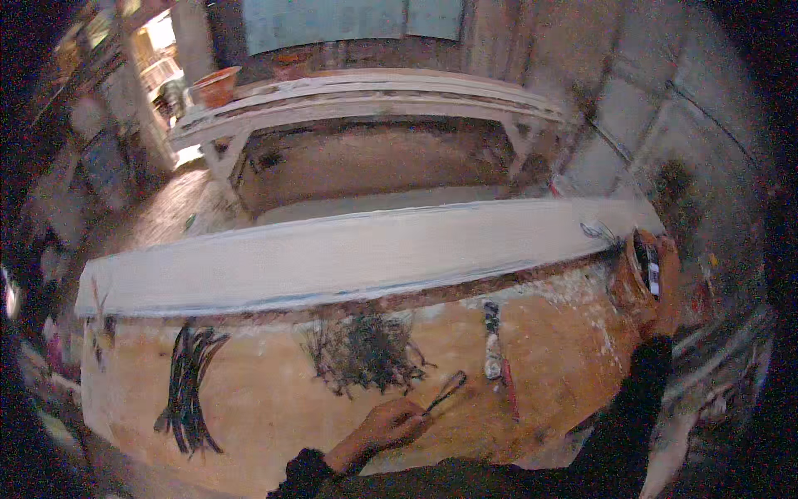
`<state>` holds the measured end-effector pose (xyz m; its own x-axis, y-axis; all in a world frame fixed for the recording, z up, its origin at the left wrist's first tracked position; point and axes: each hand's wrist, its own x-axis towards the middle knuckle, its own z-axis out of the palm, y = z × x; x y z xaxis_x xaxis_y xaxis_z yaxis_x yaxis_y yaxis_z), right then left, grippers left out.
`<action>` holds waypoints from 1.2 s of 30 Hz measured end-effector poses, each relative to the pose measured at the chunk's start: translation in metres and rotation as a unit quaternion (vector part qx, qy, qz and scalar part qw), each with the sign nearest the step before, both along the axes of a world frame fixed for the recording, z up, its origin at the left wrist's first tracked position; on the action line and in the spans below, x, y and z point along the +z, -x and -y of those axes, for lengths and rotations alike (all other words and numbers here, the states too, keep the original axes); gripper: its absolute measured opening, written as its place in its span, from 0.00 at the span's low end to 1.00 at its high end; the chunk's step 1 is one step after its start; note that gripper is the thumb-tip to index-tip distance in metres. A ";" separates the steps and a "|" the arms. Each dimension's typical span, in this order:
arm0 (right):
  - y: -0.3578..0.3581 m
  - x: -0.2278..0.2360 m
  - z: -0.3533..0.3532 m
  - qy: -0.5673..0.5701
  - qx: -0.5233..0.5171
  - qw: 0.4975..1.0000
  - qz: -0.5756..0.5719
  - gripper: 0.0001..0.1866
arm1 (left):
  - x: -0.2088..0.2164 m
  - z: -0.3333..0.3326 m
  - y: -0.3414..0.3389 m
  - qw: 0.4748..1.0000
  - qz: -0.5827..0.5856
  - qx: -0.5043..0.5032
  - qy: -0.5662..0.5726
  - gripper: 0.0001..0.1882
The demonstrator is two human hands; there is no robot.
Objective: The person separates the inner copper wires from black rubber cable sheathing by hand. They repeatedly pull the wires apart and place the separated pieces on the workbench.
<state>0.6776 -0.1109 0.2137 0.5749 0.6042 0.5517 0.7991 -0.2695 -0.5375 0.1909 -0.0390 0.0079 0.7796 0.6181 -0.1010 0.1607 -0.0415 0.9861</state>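
Between the fingertips of my left hand (389, 431), at the near edge of the wooden table, is a thin dark strip bent into a loop (447, 392). Far to the right, my right hand (667, 270) closes round the side of a tilted, orange-brown round container (629, 279). Its inside looks dark, with a small white patch. Beyond the left hand sits a tangled pile of short dark strips (366, 349). A bundle of longer black strips (193, 387) lies to its left. A dark-and-pale tool (492, 341) and a thin red tool (510, 391) lie right of the pile.
A long white board (357, 254) runs along the far side of the wooden table (274, 399). Thin wire-like pieces (597, 231) rest at its right end. Behind stands a pale bench (374, 104) bearing an orange pot (218, 87). A bright doorway (160, 50) opens at far left.
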 end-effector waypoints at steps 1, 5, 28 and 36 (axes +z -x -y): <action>-0.018 0.003 -0.004 -0.019 -0.049 0.998 0.022 0.17 | 0.001 -0.004 -0.001 1.000 -0.005 -0.008 -0.018 0.09; -0.066 -0.011 -0.027 -0.048 -0.174 0.982 0.062 0.17 | -0.015 -0.008 -0.003 0.993 0.041 -0.027 -0.111 0.08; -0.102 -0.055 -0.043 -0.047 -0.274 0.953 0.123 0.17 | -0.012 -0.011 0.005 0.993 0.077 -0.070 -0.056 0.08; -0.098 -0.052 -0.049 -0.050 -0.278 0.953 0.113 0.17 | 0.007 -0.014 0.001 0.990 0.091 -0.043 -0.103 0.07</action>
<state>0.7754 -0.0617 0.1622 0.6503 0.1796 0.7382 0.6465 -0.6411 -0.4135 0.1896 -0.0245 0.0148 0.8235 0.5423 0.1664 -0.0310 -0.2498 0.9678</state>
